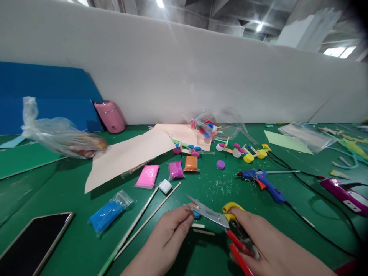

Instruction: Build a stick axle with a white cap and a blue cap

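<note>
My right hand (258, 234) is wrapped round the handles of a pair of scissors (211, 214), which show yellow above and red below. The metal blades point left, slightly parted, with their tips at the fingertips of my left hand (172, 230). Thumb and fingers of that hand are pinched together; what they hold is too hidden to name. A small blue round piece (197, 215) shows just under the blades. Two short pieces of wooden stick (203, 232) lie on the green table below. A long thin wooden stick (149, 219) lies left of my left hand.
Packets of blue clay (108, 212), pink clay (147, 176), purple clay (176, 170) and orange clay (191, 163) lie ahead and left. A blue glue gun (263, 182) with its cord is at right. Small wheeled stick models (230, 148) stand behind. A phone (34, 245) lies front left.
</note>
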A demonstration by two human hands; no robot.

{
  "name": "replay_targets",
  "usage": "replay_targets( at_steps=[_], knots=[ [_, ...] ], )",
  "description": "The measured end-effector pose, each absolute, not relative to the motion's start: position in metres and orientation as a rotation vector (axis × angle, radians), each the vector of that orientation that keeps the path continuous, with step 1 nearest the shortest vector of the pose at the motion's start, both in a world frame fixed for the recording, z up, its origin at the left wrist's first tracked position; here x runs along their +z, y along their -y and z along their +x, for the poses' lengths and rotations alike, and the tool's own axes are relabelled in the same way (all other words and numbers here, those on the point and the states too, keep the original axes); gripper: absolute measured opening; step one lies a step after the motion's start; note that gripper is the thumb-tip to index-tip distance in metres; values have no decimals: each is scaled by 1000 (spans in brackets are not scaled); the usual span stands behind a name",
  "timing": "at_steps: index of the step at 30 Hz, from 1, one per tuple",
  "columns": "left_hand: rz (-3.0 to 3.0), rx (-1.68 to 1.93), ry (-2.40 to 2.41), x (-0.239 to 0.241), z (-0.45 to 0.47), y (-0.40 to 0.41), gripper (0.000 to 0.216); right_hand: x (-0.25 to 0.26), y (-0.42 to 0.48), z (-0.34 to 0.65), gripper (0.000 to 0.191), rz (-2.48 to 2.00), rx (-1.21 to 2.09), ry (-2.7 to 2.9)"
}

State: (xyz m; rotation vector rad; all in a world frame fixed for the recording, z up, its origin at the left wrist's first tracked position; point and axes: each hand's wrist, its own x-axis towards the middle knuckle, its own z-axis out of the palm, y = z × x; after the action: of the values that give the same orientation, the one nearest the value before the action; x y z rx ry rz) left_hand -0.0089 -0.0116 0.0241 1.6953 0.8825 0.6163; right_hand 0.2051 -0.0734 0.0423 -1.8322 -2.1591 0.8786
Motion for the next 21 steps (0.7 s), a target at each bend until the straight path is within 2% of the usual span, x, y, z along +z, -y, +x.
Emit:
replay_targets(
  at_steps=[21],
  knots=[
    [1681,605,-861,25,-11,12,26,40,70,200,13,-1839,960,2184]
  ],
)
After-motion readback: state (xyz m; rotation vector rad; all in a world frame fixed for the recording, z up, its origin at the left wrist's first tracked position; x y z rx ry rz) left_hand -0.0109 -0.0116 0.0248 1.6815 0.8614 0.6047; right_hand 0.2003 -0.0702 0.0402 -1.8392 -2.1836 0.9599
